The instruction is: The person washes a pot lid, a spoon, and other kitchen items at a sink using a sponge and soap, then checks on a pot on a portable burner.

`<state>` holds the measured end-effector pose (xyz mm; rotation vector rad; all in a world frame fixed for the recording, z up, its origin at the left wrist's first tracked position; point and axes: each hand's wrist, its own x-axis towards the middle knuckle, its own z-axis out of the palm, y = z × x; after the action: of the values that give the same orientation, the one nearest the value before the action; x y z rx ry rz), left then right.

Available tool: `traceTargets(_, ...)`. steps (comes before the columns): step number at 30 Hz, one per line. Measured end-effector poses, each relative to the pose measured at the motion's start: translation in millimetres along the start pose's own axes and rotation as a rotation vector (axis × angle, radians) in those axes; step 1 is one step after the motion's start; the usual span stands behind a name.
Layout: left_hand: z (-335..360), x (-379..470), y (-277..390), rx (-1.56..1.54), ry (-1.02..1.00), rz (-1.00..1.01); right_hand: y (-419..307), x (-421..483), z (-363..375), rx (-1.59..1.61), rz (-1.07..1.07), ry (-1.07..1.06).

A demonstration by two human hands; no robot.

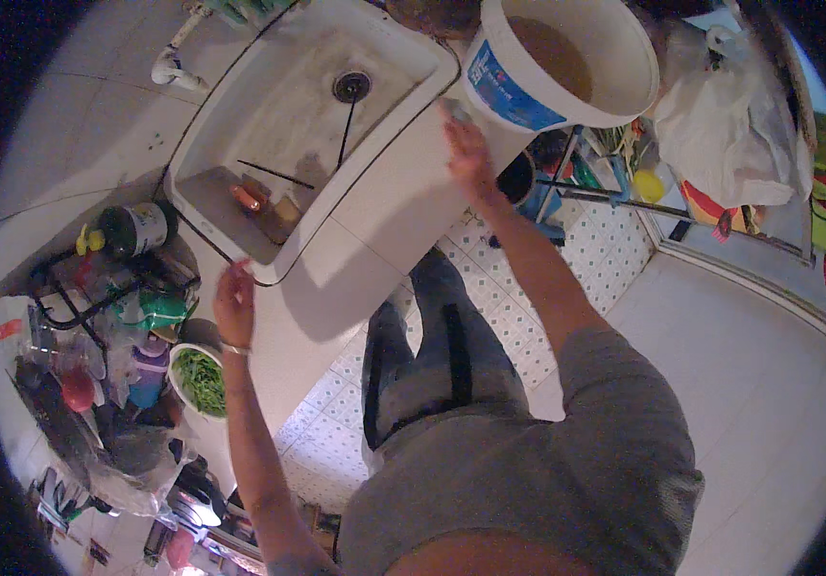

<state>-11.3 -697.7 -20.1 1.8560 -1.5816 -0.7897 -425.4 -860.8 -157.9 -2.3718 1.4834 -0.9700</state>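
A white sink (290, 86) has a dark drain, two thin dark sticks and an orange-red object (246, 199) with a tan sponge-like block (287, 212) in its near left end. My left hand (235, 302) is at the sink's near left corner, fingers loosely bent, with nothing seen in it. Over the counter between the sink and a white bucket (513, 93) is my right hand (467, 153). A small greyish thing (458, 111) shows by its fingertips; whether it is gripped is unclear. Brownish liquid or residue lies inside the bucket, which bears a blue label.
Left of the sink stand a dark green bottle (135, 229), a black wire rack (74, 309) and a white bowl of cut greens (200, 381). White plastic bags (729, 137) hang at the right above a shelf. A white pipe (168, 66) sticks out beyond the sink.
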Motion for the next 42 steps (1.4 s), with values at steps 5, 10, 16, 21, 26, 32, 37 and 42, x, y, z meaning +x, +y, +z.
traceTargets(5, -54.4, 136.0, 90.7, 0.122, 0.346, 0.291, 37.2, -38.8, -93.5, -0.070, 0.286, -0.118)
traceTargets(10, -108.3, 227.4, 115.8, 0.583, 0.583, 0.582, -9.8, 9.4, -76.3, 0.229, 0.126, -0.011)
traceTargets(16, -82.3, 269.3, 107.0, 0.792, 0.353, 0.542, -119.1, 179.8, 30.1, 1.114, 0.493, -0.280)
traceTargets(21, -75.2, 269.7, 131.0, 0.900, 0.021, 0.369, -183.2, 280.6, 85.9, 1.495, 0.713, -0.668)
traceTargets(26, -61.8, 282.3, 156.2, 0.912, 0.113, 0.297, -169.9, 326.3, 139.9, 1.510, 0.591, -0.904)
traceTargets(32, -68.0, 277.7, 150.8, 0.857, 0.070, 0.155, -197.5, 320.1, 144.4, 1.377, 0.540, -0.907)
traceTargets(37, -73.1, 285.6, 143.3, 0.777, 0.048, 0.141, -189.5, 313.7, 158.5, 1.411, 0.458, -0.700)
traceTargets(42, -55.3, 287.8, 69.6, -0.457, 0.536, -0.077, -151.0, 323.0, 169.1, 1.365, 0.381, -0.994)
